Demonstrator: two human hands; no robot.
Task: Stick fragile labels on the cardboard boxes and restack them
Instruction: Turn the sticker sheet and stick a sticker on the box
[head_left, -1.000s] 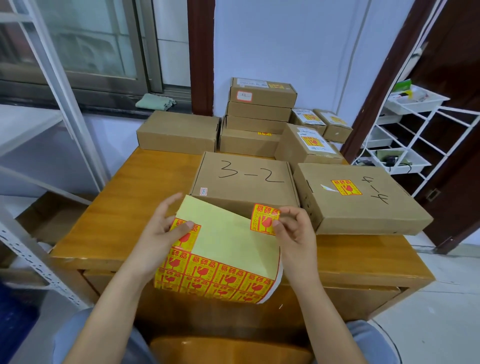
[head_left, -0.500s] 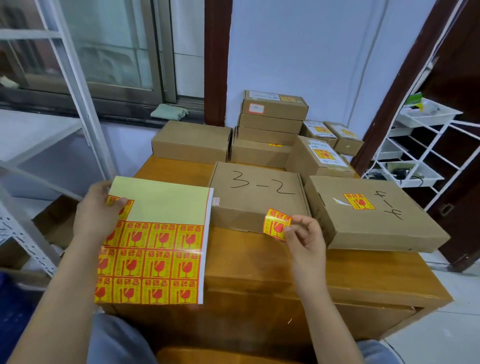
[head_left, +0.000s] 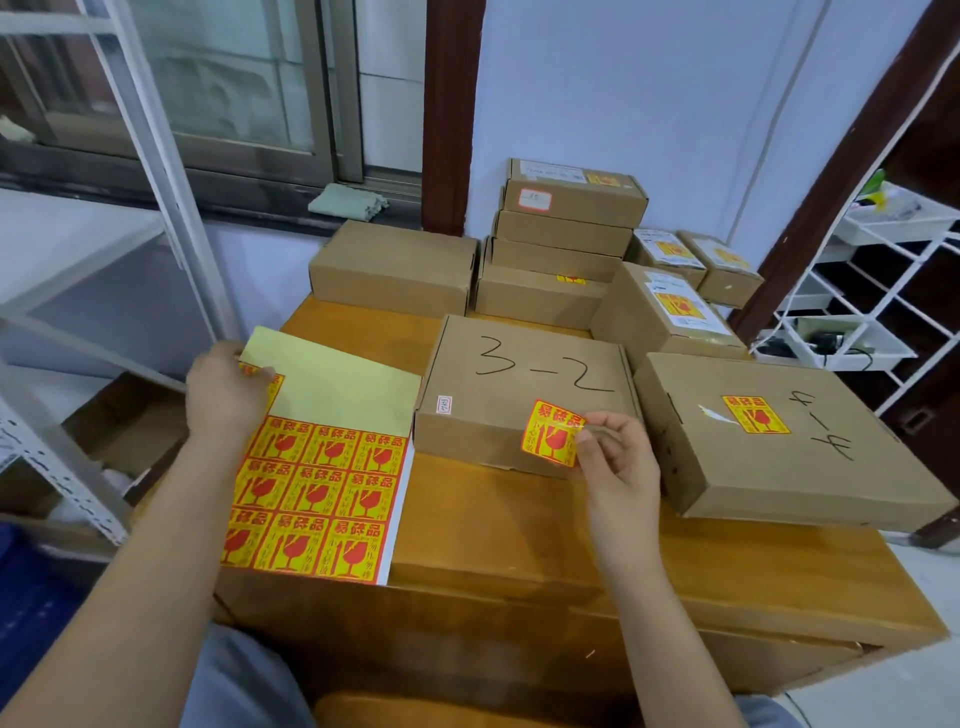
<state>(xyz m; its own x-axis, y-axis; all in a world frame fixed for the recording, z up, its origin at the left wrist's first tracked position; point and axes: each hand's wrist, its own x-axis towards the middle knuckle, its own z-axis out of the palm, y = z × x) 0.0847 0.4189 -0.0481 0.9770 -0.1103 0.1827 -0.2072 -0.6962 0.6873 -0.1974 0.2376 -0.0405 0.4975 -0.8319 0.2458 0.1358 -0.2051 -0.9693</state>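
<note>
On the wooden table (head_left: 519, 545) in front of me, my right hand (head_left: 618, 467) pinches one peeled fragile label (head_left: 552, 432) by its right edge — thumb and fingertips closed on it, the remaining fingers curled behind. That label hangs over the near right corner of the box marked 3-2 (head_left: 524, 384); from this angle I cannot tell whether it touches the cardboard or floats just above it. My left hand (head_left: 223, 389) grips the label sheet (head_left: 322, 467) at its upper left corner, thumb on top and fingers wrapped under the edge. That sheet lies at the table's left side, just beside the 3-2 box, its upper part bare yellow backing and its lower part filled with rows of red-and-yellow stickers; its bottom edge overhangs the table front slightly.

Right of the 3-2 box, nearly touching it, sits the box marked 4-4 (head_left: 779, 441), with a fragile sticker (head_left: 756, 414) already on its lid. Behind these — against the wall — stands a stack of boxes (head_left: 566, 244), with a plain box (head_left: 392, 267) to its left and smaller labelled boxes (head_left: 670, 306) to its right. White wire shelving (head_left: 857, 312) stands at the far right.
</note>
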